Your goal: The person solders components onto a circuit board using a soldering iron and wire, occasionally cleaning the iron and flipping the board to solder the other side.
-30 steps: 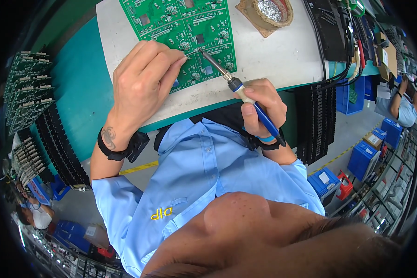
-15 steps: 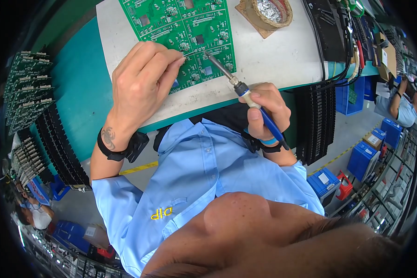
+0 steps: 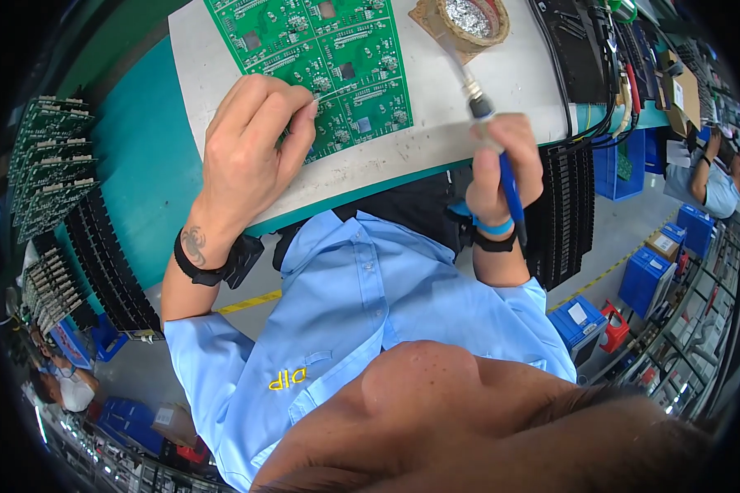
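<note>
One green circuit board [image 3: 321, 66], one soldering iron [image 3: 489, 131], two hands at work.
My left hand [image 3: 251, 156] rests curled on the flat, chip-studded board, fingertips pressing its near edge; to its right, my right hand [image 3: 501, 168] is clamped round the iron's blue handle, metal tip reaching toward one round tin of wire wool [image 3: 469, 18].

Just one head-worn fisheye cam, looking steeply down past the wearer's chin, close above the bench [image 3: 436, 140], its edges bending toward the rim.
</note>
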Action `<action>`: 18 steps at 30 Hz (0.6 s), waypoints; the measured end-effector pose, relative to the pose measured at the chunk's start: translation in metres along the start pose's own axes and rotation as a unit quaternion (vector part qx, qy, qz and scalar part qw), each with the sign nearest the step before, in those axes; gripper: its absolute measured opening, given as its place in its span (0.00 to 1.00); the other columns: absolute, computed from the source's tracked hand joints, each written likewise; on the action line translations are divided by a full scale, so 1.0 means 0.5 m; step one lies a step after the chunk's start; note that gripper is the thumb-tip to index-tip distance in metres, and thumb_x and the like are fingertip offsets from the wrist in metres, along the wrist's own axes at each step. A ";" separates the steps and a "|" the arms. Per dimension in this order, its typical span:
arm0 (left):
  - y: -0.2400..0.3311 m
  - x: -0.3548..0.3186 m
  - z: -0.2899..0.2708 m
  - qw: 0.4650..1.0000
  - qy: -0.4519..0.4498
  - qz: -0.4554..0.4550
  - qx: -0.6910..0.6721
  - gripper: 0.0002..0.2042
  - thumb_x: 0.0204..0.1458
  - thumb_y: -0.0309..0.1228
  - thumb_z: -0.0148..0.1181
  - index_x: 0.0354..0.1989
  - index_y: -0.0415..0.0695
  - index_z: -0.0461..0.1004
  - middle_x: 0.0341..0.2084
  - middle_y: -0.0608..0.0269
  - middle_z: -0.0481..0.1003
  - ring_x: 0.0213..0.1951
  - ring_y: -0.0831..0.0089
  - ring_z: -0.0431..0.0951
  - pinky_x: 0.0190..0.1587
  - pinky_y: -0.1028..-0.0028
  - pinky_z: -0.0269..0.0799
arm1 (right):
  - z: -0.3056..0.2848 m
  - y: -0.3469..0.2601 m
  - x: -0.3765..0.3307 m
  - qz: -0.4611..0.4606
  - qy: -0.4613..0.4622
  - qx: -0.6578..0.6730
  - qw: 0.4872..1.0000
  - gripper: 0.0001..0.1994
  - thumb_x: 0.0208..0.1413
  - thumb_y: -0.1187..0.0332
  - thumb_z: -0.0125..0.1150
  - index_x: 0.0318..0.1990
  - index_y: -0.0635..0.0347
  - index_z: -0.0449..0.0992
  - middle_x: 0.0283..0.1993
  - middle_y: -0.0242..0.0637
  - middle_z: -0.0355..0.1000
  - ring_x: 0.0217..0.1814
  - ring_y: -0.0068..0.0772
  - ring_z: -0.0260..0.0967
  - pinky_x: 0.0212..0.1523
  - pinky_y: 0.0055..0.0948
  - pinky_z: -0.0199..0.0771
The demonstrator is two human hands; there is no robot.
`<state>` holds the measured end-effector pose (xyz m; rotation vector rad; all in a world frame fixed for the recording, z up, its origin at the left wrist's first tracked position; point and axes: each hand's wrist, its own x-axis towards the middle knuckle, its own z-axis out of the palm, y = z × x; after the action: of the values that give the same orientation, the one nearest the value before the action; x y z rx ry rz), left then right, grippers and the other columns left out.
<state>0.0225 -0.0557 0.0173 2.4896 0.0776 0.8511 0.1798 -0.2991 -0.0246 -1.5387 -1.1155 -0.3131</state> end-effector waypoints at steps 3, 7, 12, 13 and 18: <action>-0.004 0.001 0.001 1.000 -0.005 0.018 0.013 0.08 0.47 0.18 0.71 0.34 0.40 0.79 0.29 0.61 0.74 0.31 0.63 0.76 0.34 0.66 0.72 | 0.003 -0.029 -0.021 -0.014 -0.040 0.048 0.998 0.11 0.64 0.70 0.58 0.48 0.68 0.77 0.34 0.45 0.79 0.38 0.37 0.76 0.41 0.33 0.76; -0.008 0.001 0.002 0.999 -0.007 0.037 0.026 0.08 0.46 0.19 0.72 0.34 0.41 0.79 0.29 0.62 0.74 0.31 0.64 0.76 0.34 0.66 0.70 | 0.016 -0.044 -0.028 0.025 -0.086 0.089 0.992 0.10 0.64 0.71 0.58 0.47 0.68 0.77 0.33 0.45 0.80 0.35 0.38 0.76 0.39 0.34 0.77; -0.008 0.001 0.003 0.999 -0.008 0.041 0.030 0.09 0.46 0.19 0.72 0.33 0.42 0.79 0.28 0.63 0.74 0.31 0.65 0.75 0.33 0.67 0.68 | 0.026 -0.044 -0.026 0.029 -0.093 0.091 0.991 0.09 0.63 0.71 0.59 0.47 0.67 0.77 0.33 0.45 0.80 0.33 0.40 0.76 0.37 0.35 0.77; -0.008 0.001 0.003 0.999 -0.008 0.041 0.031 0.09 0.46 0.19 0.72 0.34 0.42 0.79 0.28 0.63 0.74 0.31 0.65 0.75 0.33 0.67 0.68 | 0.027 -0.044 -0.026 0.030 -0.094 0.090 0.991 0.09 0.63 0.72 0.59 0.47 0.67 0.77 0.33 0.45 0.80 0.33 0.40 0.76 0.37 0.35 0.77; -0.008 0.001 0.003 0.999 -0.010 0.036 0.031 0.09 0.46 0.20 0.72 0.34 0.42 0.79 0.28 0.64 0.74 0.31 0.65 0.75 0.33 0.67 0.68 | 0.027 -0.045 -0.025 0.028 -0.098 0.084 0.991 0.09 0.63 0.72 0.59 0.47 0.67 0.77 0.33 0.45 0.80 0.33 0.40 0.76 0.37 0.35 0.77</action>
<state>0.0242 -0.0529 0.0147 2.5727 0.0076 0.8641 0.1512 -0.2956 -0.0236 -1.4709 -1.2165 -0.0282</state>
